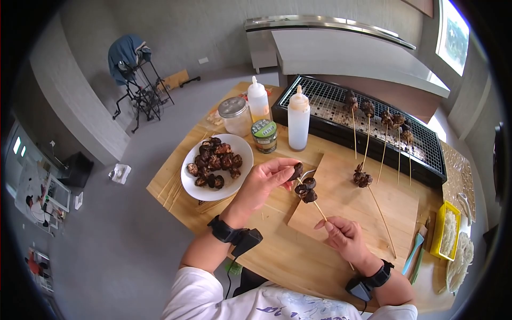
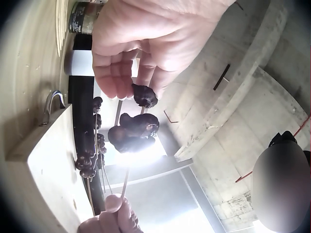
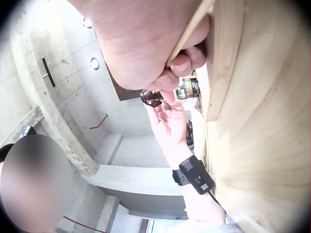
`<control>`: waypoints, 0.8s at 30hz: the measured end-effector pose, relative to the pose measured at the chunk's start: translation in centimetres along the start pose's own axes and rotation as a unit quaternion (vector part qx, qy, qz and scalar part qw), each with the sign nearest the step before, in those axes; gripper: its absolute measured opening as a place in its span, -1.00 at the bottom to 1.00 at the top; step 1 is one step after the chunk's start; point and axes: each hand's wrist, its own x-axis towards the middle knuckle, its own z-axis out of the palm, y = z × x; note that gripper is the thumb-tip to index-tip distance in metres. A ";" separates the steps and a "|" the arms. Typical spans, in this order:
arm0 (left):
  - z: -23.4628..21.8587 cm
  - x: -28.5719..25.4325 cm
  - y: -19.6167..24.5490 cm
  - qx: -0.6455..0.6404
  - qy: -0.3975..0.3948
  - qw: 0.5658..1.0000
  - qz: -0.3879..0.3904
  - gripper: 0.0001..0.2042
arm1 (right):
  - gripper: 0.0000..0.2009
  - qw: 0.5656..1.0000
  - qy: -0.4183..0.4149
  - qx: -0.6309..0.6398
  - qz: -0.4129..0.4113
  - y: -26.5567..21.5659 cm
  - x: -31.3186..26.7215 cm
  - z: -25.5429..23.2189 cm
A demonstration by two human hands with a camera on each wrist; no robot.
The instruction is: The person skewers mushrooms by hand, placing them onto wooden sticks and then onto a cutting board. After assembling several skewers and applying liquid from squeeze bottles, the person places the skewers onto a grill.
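In the head view my left hand pinches a dark shiitake mushroom at the tip of a bamboo skewer. Several more mushrooms are threaded just below it. Lower down, the fingers of my right hand grip the skewer over the near side of the cutting board. From the left wrist view, the pinched mushroom sits at the skewer's end, a small gap above the threaded mushrooms. The right wrist view shows the skewer passing through my right hand.
A white plate of mushrooms stands left, beside loose skewers. Behind are a jar, a green-labelled can and squeeze bottles. Another mushroom skewer lies on the cutting board. Several more lie on the black grill.
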 end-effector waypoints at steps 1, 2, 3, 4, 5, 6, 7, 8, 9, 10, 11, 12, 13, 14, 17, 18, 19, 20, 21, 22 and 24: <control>-0.2 0.0 0.0 -0.007 -0.005 1.000 -0.001 -0.72 | -0.78 1.000 -0.002 0.006 0.002 -0.1 0.0 0.0; -0.3 0.1 0.0 -0.015 -0.010 1.000 -0.001 -0.73 | -0.79 1.000 -0.004 0.011 0.004 -0.2 0.1 0.0; -0.4 0.1 0.0 -0.013 -0.011 1.000 0.002 -0.73 | -0.79 1.000 -0.004 0.011 0.000 -0.1 0.1 0.0; -0.5 0.1 -0.1 -0.016 -0.011 1.000 0.003 -0.73 | -0.78 1.000 -0.008 0.013 0.000 0.1 0.1 0.0; -0.6 0.1 -0.1 -0.018 -0.011 1.000 0.004 -0.73 | -0.78 1.000 -0.011 0.016 0.000 0.2 0.1 0.0; -0.7 0.1 -0.1 -0.013 -0.015 1.000 0.009 -0.73 | -0.78 1.000 -0.010 0.016 -0.008 0.2 0.1 -0.1; -0.8 0.1 -0.2 -0.024 -0.013 1.000 -0.003 -0.73 | -0.77 1.000 -0.017 -0.003 -0.003 0.2 0.1 -0.1; -1.0 0.2 -0.3 -0.035 -0.013 0.999 -0.016 -0.72 | -0.77 1.000 -0.022 -0.021 0.002 0.2 0.1 -0.1; -1.2 0.3 -0.5 -0.053 -0.018 0.998 -0.022 -0.73 | -0.77 1.000 -0.015 -0.018 -0.006 0.2 0.1 -0.1; -1.2 0.3 -0.7 -0.048 -0.025 0.998 -0.021 -0.73 | -0.76 1.000 -0.023 -0.009 -0.002 0.2 0.1 -0.1; -1.2 0.3 -0.8 -0.061 -0.023 0.998 -0.021 -0.73 | -0.76 1.000 -0.031 0.000 0.004 0.3 0.2 -0.1; -1.3 0.4 -0.9 -0.075 -0.018 0.997 -0.021 -0.72 | -0.76 1.000 -0.028 0.001 0.000 0.4 0.2 -0.2; -1.3 0.4 -0.9 -0.087 -0.025 0.996 -0.013 -0.73 | -0.76 0.999 -0.039 0.026 0.003 0.5 0.3 -0.3; -1.2 0.5 -0.9 -0.086 -0.025 0.996 -0.014 -0.73 | -0.76 0.997 -0.052 0.051 0.009 0.6 0.3 -0.3; -1.1 0.3 -1.1 -0.091 -0.020 0.996 0.007 -0.73 | -0.77 0.999 -0.036 0.026 0.008 0.2 0.1 0.0; -1.0 0.2 -1.0 -0.095 -0.026 0.995 0.005 -0.73 | -0.77 0.999 -0.039 0.024 0.012 0.4 0.1 0.0; -0.9 0.1 -0.9 -0.099 -0.033 0.995 0.003 -0.73 | -0.77 1.000 -0.028 0.009 0.002 0.7 0.1 0.1; -1.0 0.1 -0.9 -0.101 -0.030 0.994 0.005 -0.73 | -0.78 1.000 -0.017 -0.006 -0.010 0.8 0.1 0.0; -1.1 0.1 -0.9 -0.096 -0.024 0.995 -0.009 -0.73 | -0.78 1.000 -0.018 -0.008 -0.009 0.8 0.1 0.1; -1.0 0.1 -0.8 -0.091 -0.018 0.995 -0.024 -0.73 | -0.79 1.000 -0.009 -0.010 -0.014 0.8 0.1 0.1; -0.9 0.0 -0.5 -0.081 -0.009 0.996 -0.035 -0.73 | -0.80 1.000 0.002 -0.010 -0.019 0.8 0.2 0.2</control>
